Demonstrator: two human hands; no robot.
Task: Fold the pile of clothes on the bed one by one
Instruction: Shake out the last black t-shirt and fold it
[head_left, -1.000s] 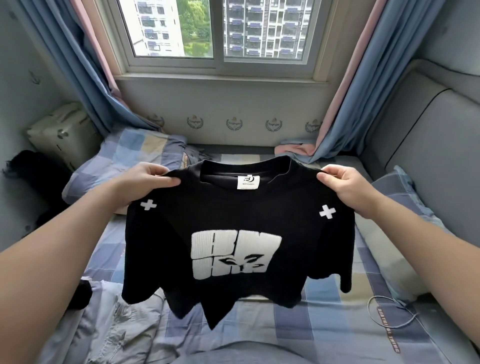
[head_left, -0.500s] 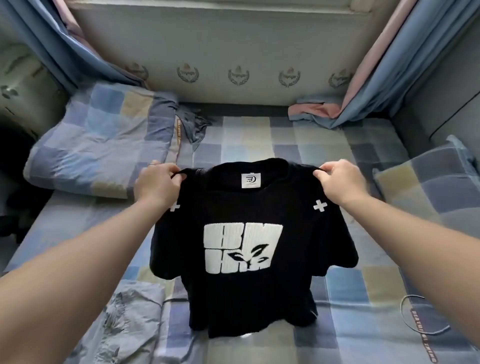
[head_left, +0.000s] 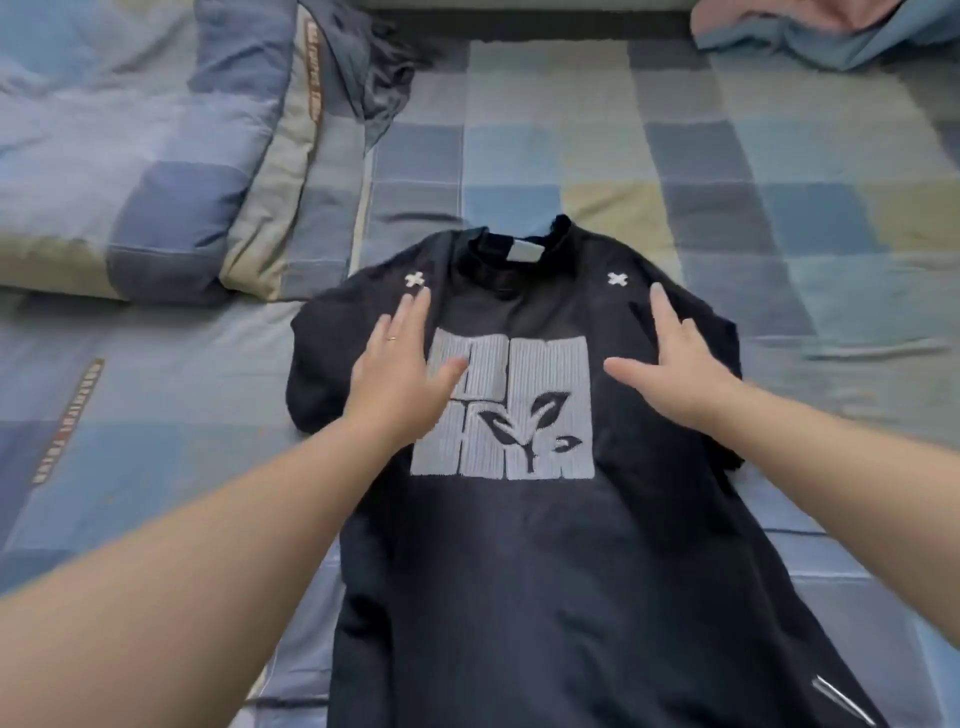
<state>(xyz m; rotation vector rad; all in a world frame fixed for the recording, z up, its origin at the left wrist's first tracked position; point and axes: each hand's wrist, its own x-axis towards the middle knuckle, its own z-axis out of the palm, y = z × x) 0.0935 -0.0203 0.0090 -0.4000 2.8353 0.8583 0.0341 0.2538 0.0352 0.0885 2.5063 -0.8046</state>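
Black cotton, a T-shirt lies spread face up along the middle of the bed, collar toward the far edge and hem running off the near edge of the view. A pale block print with a leaf motif sits on its chest, a small white cross on each shoulder, and a light tag inside the collar. The left hand rests flat on the shirt at the left side of the print, fingers together and stretched toward the left cross, thumb lying over the print's edge, a thin ring on one finger. The right hand lies flat on the right side of the chest, fingers extended, thumb spread toward the print; neither hand grips any cloth. Both short sleeves are bunched inward rather than laid out, the left one crumpled beside the left wrist. A folded checked quilt lies along the far left of the bed, its near edge just beside the shirt's left shoulder but apart from it. To the right of the shirt the checked sheet is bare out to the bed's right side, and bare too between the collar and the far edge. Curtain fabric pools at the far right corner
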